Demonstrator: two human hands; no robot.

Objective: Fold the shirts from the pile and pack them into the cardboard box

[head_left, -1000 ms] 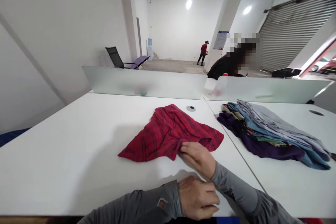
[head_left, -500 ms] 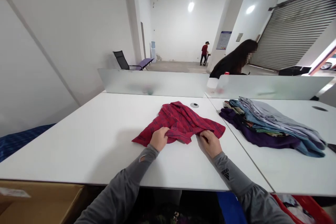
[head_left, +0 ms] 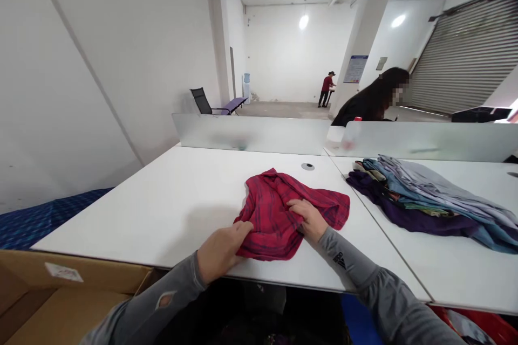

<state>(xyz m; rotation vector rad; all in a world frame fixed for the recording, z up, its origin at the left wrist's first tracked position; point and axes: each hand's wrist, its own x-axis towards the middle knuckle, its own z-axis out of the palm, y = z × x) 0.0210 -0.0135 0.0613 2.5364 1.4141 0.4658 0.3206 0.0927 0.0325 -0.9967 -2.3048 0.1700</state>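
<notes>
A crumpled red plaid garment (head_left: 279,215) lies on the white table (head_left: 162,199) in front of me. My left hand (head_left: 222,250) grips its near left edge close to the table's front edge, fingers closed on the cloth. My right hand (head_left: 308,218) rests on the middle of the garment, fingers curled into the fabric. Both arms wear grey sleeves.
A stack of folded clothes (head_left: 424,202), purple, blue and grey, lies on the table to the right. Frosted dividers (head_left: 251,133) line the back edge. A person (head_left: 372,102) sits behind them; another stands far off. An open cardboard box (head_left: 60,296) sits lower left.
My left hand has pulled the garment's left edge toward the table's front edge, bunching the cloth. My right hand has moved onto the garment's middle. The view has shifted back and left.
</notes>
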